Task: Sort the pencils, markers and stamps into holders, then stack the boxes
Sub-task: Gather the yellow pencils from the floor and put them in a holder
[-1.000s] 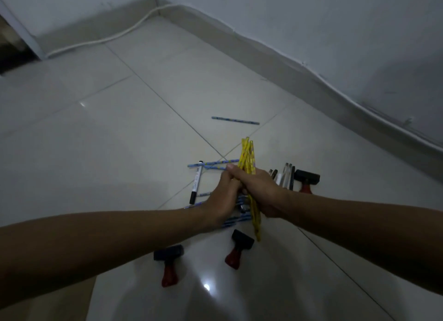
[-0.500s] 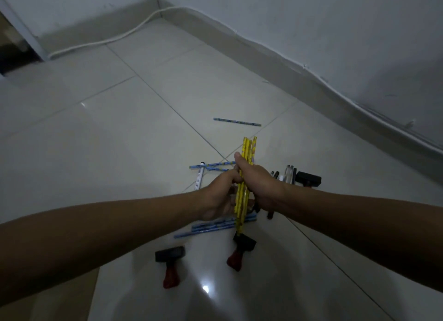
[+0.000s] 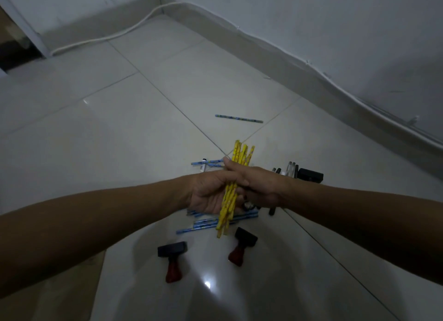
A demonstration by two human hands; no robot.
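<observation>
A bundle of yellow pencils [image 3: 231, 196] is held tilted above the floor, tips pointing away from me. My right hand [image 3: 260, 186] grips its middle from the right, thumb stretched along the top. My left hand [image 3: 206, 193] cups the bundle from the left, palm turned up. Under the hands lie several blue pencils [image 3: 206, 224], with more blue pencils [image 3: 208, 162] just beyond. A lone blue pencil [image 3: 238, 118] lies farther out. Black-and-white markers [image 3: 291, 169] lie to the right. Two red-handled stamps [image 3: 172, 260] [image 3: 242, 246] lie close to me, and a third stamp [image 3: 310, 175] lies beside the markers.
Everything lies on a pale tiled floor [image 3: 119, 140]. A wall with a skirting board and a white cable [image 3: 311, 66] runs along the back and right. A dark doorway [image 3: 12, 54] is at the far left. No holders or boxes are in view.
The yellow bundle has come up off the floor pile and tilted. My left hand has turned palm-up under it, and more blue pencils on the floor have come into sight.
</observation>
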